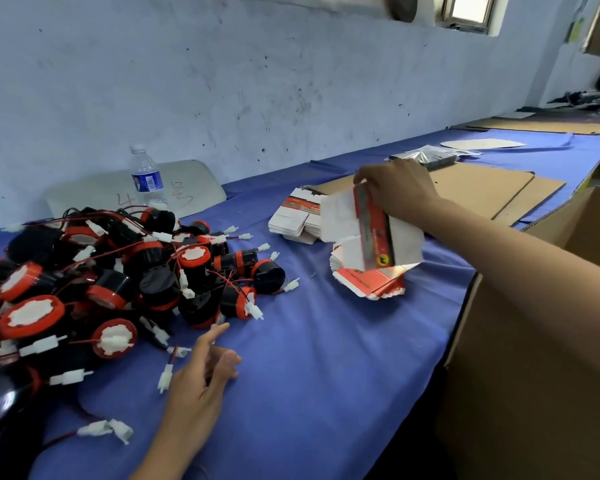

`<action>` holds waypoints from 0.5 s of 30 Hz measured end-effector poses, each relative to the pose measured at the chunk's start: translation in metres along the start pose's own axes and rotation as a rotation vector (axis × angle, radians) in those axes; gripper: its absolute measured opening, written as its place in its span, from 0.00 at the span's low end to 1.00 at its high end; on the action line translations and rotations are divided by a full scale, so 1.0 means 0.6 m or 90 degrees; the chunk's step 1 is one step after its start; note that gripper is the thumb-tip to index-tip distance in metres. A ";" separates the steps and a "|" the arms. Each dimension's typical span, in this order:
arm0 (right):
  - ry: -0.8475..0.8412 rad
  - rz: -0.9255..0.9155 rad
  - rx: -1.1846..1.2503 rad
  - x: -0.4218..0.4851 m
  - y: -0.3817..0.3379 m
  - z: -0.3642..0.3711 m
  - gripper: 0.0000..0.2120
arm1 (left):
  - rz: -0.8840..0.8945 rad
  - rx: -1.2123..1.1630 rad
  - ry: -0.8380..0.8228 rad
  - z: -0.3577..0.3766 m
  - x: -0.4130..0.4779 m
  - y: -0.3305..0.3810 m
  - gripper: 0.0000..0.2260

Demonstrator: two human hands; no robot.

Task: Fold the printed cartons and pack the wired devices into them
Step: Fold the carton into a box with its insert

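A heap of black and red wired devices (94, 278) with white plugs covers the left of the blue table (326, 358). My left hand (201, 379) hovers beside the heap's near edge, fingers relaxed and holding nothing. My right hand (395, 188) pinches the top of a flat printed carton (374, 233), red and white, lifted upright over a fanned stack of flat cartons (371, 282). A second stack of flat cartons (295, 220) lies just behind and to the left.
A water bottle (146, 178) stands by the wall on a white board (194, 185). Brown cardboard sheets (482, 188) lie behind the cartons. A large open cardboard box (534, 358) stands at the table's right edge. Foil bags (426, 157) lie farther back.
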State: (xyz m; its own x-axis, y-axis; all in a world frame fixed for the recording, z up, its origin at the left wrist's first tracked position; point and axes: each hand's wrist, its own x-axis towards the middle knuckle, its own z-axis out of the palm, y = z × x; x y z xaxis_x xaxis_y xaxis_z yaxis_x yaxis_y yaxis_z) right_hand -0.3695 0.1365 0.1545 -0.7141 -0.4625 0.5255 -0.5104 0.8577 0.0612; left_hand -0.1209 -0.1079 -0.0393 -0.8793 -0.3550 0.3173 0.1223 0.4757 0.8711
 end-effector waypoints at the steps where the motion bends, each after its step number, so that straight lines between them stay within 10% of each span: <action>1: -0.022 0.066 0.102 0.001 -0.009 -0.001 0.12 | -0.001 -0.007 -0.001 0.000 0.000 0.000 0.17; 9: -0.133 0.125 0.549 -0.105 -0.232 0.111 0.15 | -0.004 -0.145 0.068 0.000 0.002 0.021 0.42; 15: -0.022 0.173 0.865 -0.169 -0.359 0.162 0.08 | -0.006 -0.181 0.173 -0.018 -0.006 0.033 0.21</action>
State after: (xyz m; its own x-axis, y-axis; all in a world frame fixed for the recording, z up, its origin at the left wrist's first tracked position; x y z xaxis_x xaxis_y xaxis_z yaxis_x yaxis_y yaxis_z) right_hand -0.2335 -0.0228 0.0055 -0.8664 -0.3398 0.3658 -0.4022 0.0408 -0.9147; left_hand -0.1105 -0.1061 -0.0193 -0.7323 -0.5764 0.3626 0.2703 0.2428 0.9317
